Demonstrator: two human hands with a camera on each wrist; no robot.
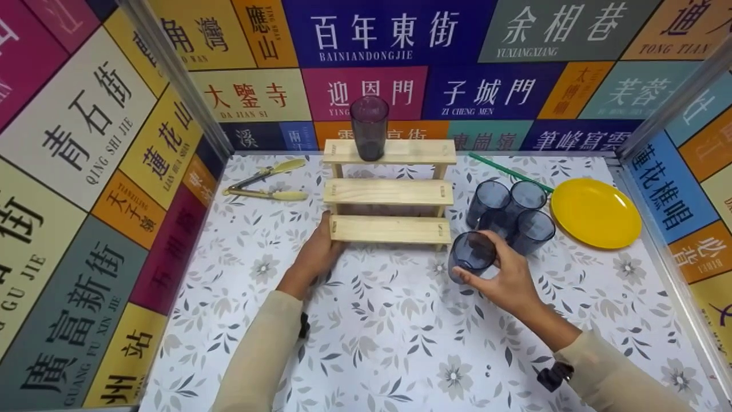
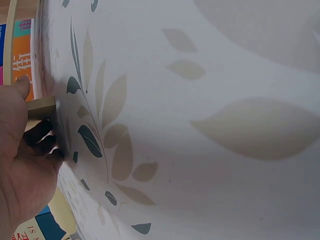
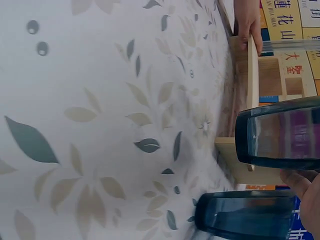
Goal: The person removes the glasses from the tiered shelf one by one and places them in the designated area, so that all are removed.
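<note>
A three-step wooden rack (image 1: 390, 229) stands in the middle of the table. At the left end of its lowest step, my left hand (image 1: 316, 256) grips the wood; the left wrist view shows the thumb on one side of the board (image 2: 42, 106) and curled fingers on the other. My right hand (image 1: 513, 280) holds a blue-grey glass (image 1: 473, 250) between thumb and fingers, just right of the rack's front corner. Whether that glass touches the table is unclear. A purple-tinted glass (image 1: 370, 129) stands upright on the top step. Several more blue-grey glasses (image 1: 534, 229) cluster behind my right hand.
Right of the glasses lies a yellow plate (image 1: 596, 213), with a green stick (image 1: 509, 171) running from beside it towards the back. Tongs (image 1: 266, 186) lie spread at the left. Sign-covered panels (image 1: 366, 34) enclose the back and sides of the flower-patterned table (image 1: 389, 355).
</note>
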